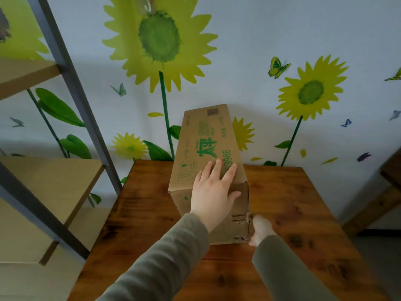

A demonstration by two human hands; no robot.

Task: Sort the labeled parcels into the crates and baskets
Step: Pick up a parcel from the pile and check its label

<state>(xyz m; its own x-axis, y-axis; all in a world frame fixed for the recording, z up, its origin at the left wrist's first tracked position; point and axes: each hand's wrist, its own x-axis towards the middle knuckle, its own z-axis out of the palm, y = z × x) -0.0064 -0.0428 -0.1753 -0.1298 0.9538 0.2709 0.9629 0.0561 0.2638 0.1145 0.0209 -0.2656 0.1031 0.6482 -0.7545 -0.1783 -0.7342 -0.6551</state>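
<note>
Nothing is seen sorted yet (no crates or baskets are in view). Right of the shelving rack point(71, 88), the left hand point(213, 192) is laid flat, fingers straight, on the long brown, green-printed parcel point(208, 140), which is set mid-surface point(293, 203) toward the far edge. The right hand point(261, 230) is placed at its scuffed near-right corner; its grip cannot be told.

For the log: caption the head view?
Left hand flat on a cardboard box on the wooden table; right hand at its near corner.

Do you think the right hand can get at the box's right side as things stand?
Probably yes: the right hand is at the near right edge of the cardboard box, nothing between.
</note>
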